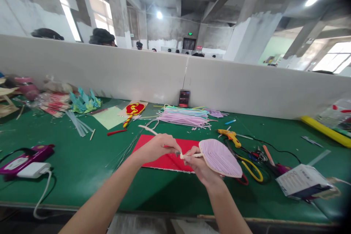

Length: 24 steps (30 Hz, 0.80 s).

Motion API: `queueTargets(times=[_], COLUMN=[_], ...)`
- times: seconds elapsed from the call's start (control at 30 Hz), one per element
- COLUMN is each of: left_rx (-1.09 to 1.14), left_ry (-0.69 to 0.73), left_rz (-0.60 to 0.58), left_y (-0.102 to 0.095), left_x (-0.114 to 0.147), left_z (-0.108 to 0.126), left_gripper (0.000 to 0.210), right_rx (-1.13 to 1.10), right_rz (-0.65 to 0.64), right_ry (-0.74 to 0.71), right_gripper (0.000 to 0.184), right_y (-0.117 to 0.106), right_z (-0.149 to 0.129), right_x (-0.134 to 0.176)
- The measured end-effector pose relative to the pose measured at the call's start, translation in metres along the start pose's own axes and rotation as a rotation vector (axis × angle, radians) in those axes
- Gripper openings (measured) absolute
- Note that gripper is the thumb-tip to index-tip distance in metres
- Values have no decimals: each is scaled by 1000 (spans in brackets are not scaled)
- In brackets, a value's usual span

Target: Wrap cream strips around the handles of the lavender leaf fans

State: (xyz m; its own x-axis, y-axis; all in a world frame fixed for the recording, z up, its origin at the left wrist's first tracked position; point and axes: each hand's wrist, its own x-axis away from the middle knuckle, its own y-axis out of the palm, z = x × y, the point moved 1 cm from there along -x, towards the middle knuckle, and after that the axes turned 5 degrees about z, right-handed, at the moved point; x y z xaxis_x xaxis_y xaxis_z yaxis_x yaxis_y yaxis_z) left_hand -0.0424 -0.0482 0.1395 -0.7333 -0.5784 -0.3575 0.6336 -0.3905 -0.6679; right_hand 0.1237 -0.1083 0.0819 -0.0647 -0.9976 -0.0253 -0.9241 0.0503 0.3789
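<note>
A small lilac fan (221, 157) with a cream edge and a pale wrapped handle is held above the red sheet (161, 165). My right hand (201, 166) is closed round the handle close to the fan's head. At the handle's free end, my left hand (164, 145) pinches a pale strand, which seems to be a pipe cleaner wound about the handle. A white length of it (148, 129) sticks out beyond my left hand. Bundled lilac and mint pipe cleaners (183, 117) lie behind the red sheet.
A yellow glue gun (230, 137), yellow-handled pliers (253, 170) and a white box (304, 181) lie to the right. A red-and-yellow fan (134, 109) lies behind on the left. A purple power strip (27, 161) stands at left. A white partition (123, 69) closes the back.
</note>
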Motion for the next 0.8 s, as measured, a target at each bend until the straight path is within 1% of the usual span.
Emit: queueTargets(times=[0.1,0.2,0.3,0.47,0.53,0.6,0.7,0.8], left_rx=[76,7,-175,-537,-645,-730,-824,-894], left_ry=[-73,-89,-85,-131,-172,-217,-234,-194], left_rz=[101,256,329,356,353,315,188,45], left_y=[17,34,45,59,63,66,64,53], left_x=[3,5,7,8,9,9,9,8], left_z=[-4,-1,8,24,26,27,29,33], left_gripper=[20,22,23,24,25,25,23,24], right_rx=[-128,-226,-268,-285,-266,-175,73,242], right_rz=[72,158,220,349,418,486,563,532], right_ry=[-41,-85,-135,-236,-298,-362,-446,-483], right_gripper=[15,16,16,19,19,18,16,14], right_y=[-1,-3,-4,3,6,8,8,4], right_z=[5,10,13,14,14,15,15,12], right_x=[-2,-6,-9,-12,-12,-11,-10,-9])
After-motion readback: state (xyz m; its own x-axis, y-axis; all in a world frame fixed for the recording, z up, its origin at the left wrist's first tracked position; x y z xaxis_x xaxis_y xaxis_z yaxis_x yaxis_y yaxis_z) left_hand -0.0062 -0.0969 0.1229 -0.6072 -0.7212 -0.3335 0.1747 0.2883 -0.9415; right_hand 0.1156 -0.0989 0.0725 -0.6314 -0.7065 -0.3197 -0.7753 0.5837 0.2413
